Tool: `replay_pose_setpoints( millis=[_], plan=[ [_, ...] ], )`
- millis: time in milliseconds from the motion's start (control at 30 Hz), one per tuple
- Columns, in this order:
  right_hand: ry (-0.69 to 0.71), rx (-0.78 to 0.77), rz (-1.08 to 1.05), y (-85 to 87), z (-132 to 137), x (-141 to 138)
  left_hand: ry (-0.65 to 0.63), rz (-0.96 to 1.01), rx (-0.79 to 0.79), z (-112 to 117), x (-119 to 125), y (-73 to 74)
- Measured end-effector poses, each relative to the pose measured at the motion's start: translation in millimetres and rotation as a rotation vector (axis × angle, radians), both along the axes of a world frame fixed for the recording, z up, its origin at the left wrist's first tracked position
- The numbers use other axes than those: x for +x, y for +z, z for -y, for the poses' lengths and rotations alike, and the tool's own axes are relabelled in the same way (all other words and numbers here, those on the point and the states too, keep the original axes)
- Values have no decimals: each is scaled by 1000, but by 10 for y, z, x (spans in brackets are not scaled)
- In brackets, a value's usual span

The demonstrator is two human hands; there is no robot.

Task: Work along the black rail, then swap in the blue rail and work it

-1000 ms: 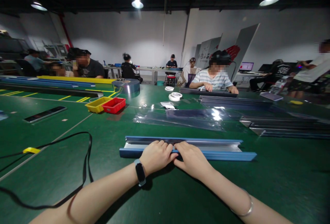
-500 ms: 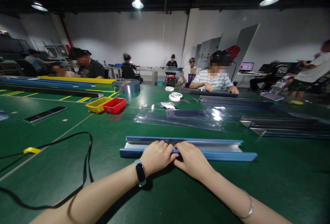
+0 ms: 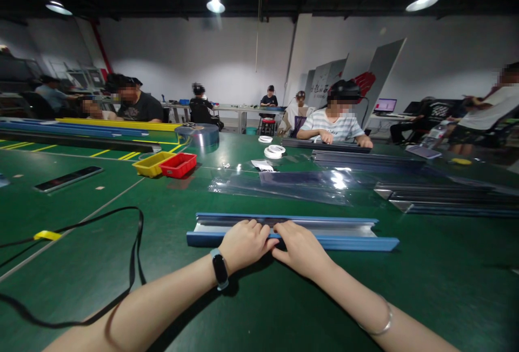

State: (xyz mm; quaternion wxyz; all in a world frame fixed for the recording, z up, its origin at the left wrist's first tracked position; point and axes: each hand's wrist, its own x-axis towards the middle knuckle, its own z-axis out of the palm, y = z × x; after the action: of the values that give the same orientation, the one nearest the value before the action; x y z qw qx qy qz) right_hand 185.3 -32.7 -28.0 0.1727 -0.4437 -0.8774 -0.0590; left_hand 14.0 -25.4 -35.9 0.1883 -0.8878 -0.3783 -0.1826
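A long metal channel with blue edges (image 3: 344, 233) lies crosswise on the green table (image 3: 259, 298) in front of me. My left hand (image 3: 243, 243), with a dark wristband, and my right hand (image 3: 300, 246), with a thin bracelet, rest side by side on its middle. The fingers of both hands curl over the near blue edge and press into the channel. Their tips are partly hidden by the knuckles.
A black strap (image 3: 132, 265) loops at the left. Clear plastic sleeves (image 3: 284, 184), tape rolls (image 3: 273, 152), yellow (image 3: 152, 165) and red (image 3: 178, 164) bins lie beyond. Stacked channels (image 3: 446, 198) sit at the right. A person in a striped shirt (image 3: 334, 125) works opposite; others sit further back.
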Motion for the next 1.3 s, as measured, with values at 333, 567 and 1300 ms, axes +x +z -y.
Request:
replay_pose_setpoints(
  millis=[333, 567, 1300],
  plan=[
    [-53, 13, -12, 2, 32, 31, 15, 51, 19, 13, 32, -1],
    [-35, 16, -34, 26, 21, 11, 47, 64, 0, 29, 31, 24],
    [20, -62, 33, 95, 24, -12, 39, 109, -86, 52, 27, 97]
  ],
)
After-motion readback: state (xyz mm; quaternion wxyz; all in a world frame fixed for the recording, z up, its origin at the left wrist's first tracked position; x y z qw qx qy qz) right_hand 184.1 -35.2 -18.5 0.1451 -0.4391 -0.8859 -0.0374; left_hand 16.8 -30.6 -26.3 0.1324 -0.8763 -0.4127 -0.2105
